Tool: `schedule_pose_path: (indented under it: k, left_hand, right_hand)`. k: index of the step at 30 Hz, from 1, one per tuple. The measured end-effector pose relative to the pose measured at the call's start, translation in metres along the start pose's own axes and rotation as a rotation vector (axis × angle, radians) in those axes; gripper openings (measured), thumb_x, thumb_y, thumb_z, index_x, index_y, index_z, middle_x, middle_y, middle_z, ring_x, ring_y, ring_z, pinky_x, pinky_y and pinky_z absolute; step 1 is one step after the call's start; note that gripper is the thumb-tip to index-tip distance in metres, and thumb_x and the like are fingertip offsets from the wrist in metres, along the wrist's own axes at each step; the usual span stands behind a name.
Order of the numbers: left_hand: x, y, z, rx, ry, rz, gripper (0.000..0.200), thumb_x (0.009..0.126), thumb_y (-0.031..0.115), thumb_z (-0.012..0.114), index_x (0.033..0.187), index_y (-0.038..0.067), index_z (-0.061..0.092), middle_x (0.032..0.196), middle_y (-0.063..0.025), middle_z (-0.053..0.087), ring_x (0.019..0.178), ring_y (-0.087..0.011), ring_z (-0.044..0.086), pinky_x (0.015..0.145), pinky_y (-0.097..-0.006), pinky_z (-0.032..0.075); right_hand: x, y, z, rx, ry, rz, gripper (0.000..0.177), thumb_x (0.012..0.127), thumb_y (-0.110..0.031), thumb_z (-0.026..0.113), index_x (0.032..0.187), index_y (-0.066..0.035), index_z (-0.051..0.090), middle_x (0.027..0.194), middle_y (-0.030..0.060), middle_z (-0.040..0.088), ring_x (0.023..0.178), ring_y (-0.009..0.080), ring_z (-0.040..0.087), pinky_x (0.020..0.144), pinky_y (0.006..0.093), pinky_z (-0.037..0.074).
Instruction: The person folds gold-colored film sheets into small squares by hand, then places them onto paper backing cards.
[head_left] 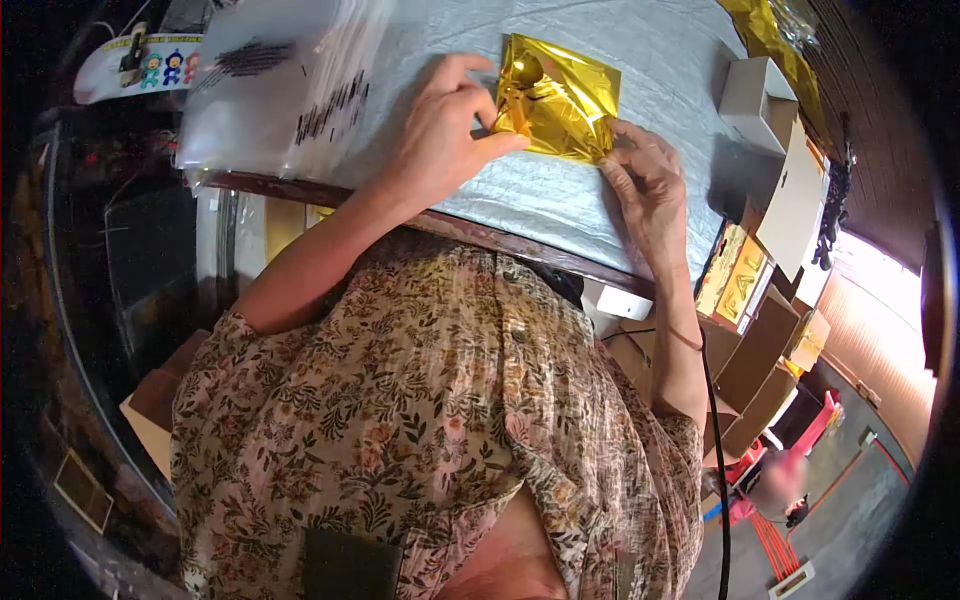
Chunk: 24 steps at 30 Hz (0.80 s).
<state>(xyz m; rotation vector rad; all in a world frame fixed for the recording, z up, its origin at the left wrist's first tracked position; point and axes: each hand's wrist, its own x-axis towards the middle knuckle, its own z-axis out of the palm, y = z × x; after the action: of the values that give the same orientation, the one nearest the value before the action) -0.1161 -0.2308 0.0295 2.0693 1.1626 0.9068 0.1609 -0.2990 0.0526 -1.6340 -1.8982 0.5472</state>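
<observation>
A shiny gold foil packet [572,95] lies on the silvery-grey covered table [540,205], near its front edge. At the packet's left side my left hand [445,130] pinches the lower left corner between thumb and index finger, with the other fingers bent above. My right hand [645,165] holds the lower right corner, its thumb and fingers closed on the foil. The packet's surface is creased and reflects light.
Clear plastic sheets or bags with black markings [255,90] cover the table's left part. On the right are an open white box [760,105], more cardboard boxes [760,345] and gold foil [775,40]. A black cable [716,450] hangs beside my right arm. Another person [785,475] is at lower right.
</observation>
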Motion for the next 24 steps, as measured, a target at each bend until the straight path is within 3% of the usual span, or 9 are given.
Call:
schedule_pose_path:
  k: [1, 3, 4, 6, 10, 12, 19, 22, 24]
  left_hand:
    - [0.004, 0.003, -0.001, -0.002, -0.005, 0.007, 0.034, 0.080, 0.024, 0.091, 0.085, -0.003, 0.071, 0.132, -0.0151, 0.064, 0.111, -0.0312, 0.064, 0.099, -0.0448, 0.051]
    - [0.018, 0.012, -0.006, 0.161, 0.262, 0.187, 0.043, 0.081, 0.034, 0.091, 0.099, 0.001, 0.071, 0.139, -0.0148, 0.062, 0.121, -0.0327, 0.063, 0.103, -0.0448, 0.051]
    - [0.027, 0.019, -0.011, 0.157, 0.260, 0.191, 0.043, 0.081, 0.034, 0.091, 0.099, 0.001, 0.071, 0.139, -0.0148, 0.062, 0.121, -0.0327, 0.063, 0.103, -0.0448, 0.051]
    - [0.043, 0.030, -0.019, 0.162, 0.096, 0.352, 0.066, 0.075, 0.035, 0.096, 0.126, 0.005, 0.065, 0.153, -0.0171, 0.052, 0.142, -0.0364, 0.050, 0.115, -0.0453, 0.044]
    - [0.065, 0.001, -0.004, -0.035, -0.138, 0.475, 0.049, 0.082, 0.042, 0.090, 0.109, 0.004, 0.073, 0.143, -0.0130, 0.062, 0.125, -0.0317, 0.063, 0.104, -0.0435, 0.052]
    - [0.068, -0.002, -0.002, -0.102, -0.480, 0.198, 0.057, 0.083, 0.032, 0.090, 0.130, 0.007, 0.070, 0.146, -0.0100, 0.063, 0.133, -0.0282, 0.060, 0.112, -0.0417, 0.047]
    - [0.069, -0.002, 0.004, -0.050, -0.453, 0.232, 0.045, 0.088, 0.027, 0.086, 0.125, 0.006, 0.072, 0.130, -0.0113, 0.071, 0.123, -0.0271, 0.066, 0.108, -0.0389, 0.051]
    - [0.071, 0.002, 0.004, -0.054, -0.475, 0.171, 0.044, 0.088, 0.026, 0.086, 0.124, 0.005, 0.072, 0.128, -0.0112, 0.072, 0.120, -0.0266, 0.067, 0.107, -0.0385, 0.051]
    - [0.071, 0.003, 0.004, -0.154, -0.482, -0.001, 0.041, 0.089, 0.025, 0.085, 0.122, 0.005, 0.072, 0.124, -0.0101, 0.072, 0.117, -0.0255, 0.068, 0.105, -0.0388, 0.052]
  right_hand:
    - [-0.001, -0.001, 0.000, 0.002, 0.000, 0.006, 0.007, 0.093, -0.008, 0.079, 0.098, -0.003, 0.077, 0.133, 0.0067, 0.074, 0.124, 0.0280, 0.060, 0.110, 0.0410, 0.043]
    - [-0.001, 0.001, 0.000, 0.000, 0.004, -0.010, 0.008, 0.092, -0.009, 0.080, 0.096, -0.003, 0.076, 0.133, 0.0068, 0.074, 0.123, 0.0282, 0.060, 0.109, 0.0414, 0.044]
    - [-0.002, 0.002, 0.000, -0.002, 0.008, -0.007, 0.008, 0.092, -0.009, 0.080, 0.096, -0.003, 0.076, 0.133, 0.0068, 0.074, 0.123, 0.0282, 0.060, 0.109, 0.0414, 0.044]
    - [-0.003, 0.004, 0.002, 0.025, 0.019, 0.014, 0.012, 0.089, -0.012, 0.082, 0.098, -0.005, 0.078, 0.134, 0.0041, 0.073, 0.123, 0.0305, 0.060, 0.113, 0.0465, 0.040]
    - [-0.003, 0.005, 0.001, 0.025, 0.015, 0.013, 0.012, 0.089, -0.012, 0.082, 0.099, -0.005, 0.078, 0.135, 0.0041, 0.073, 0.125, 0.0300, 0.059, 0.113, 0.0464, 0.039]
    - [-0.003, 0.007, 0.001, 0.011, 0.010, -0.022, 0.013, 0.089, -0.012, 0.082, 0.100, -0.006, 0.078, 0.135, 0.0041, 0.072, 0.126, 0.0301, 0.058, 0.114, 0.0463, 0.038]
    - [-0.003, 0.001, 0.002, -0.089, 0.100, -0.138, 0.011, 0.093, -0.012, 0.078, 0.100, -0.004, 0.077, 0.137, 0.0061, 0.071, 0.132, 0.0317, 0.057, 0.116, 0.0464, 0.037]
    - [-0.002, 0.008, 0.000, -0.070, -0.015, -0.147, 0.011, 0.094, -0.013, 0.077, 0.100, -0.005, 0.075, 0.135, 0.0040, 0.073, 0.137, 0.0320, 0.054, 0.119, 0.0479, 0.033]
    - [-0.003, 0.009, 0.000, -0.042, -0.023, -0.143, 0.010, 0.094, -0.013, 0.077, 0.101, -0.006, 0.074, 0.133, 0.0023, 0.074, 0.139, 0.0318, 0.053, 0.121, 0.0481, 0.029]
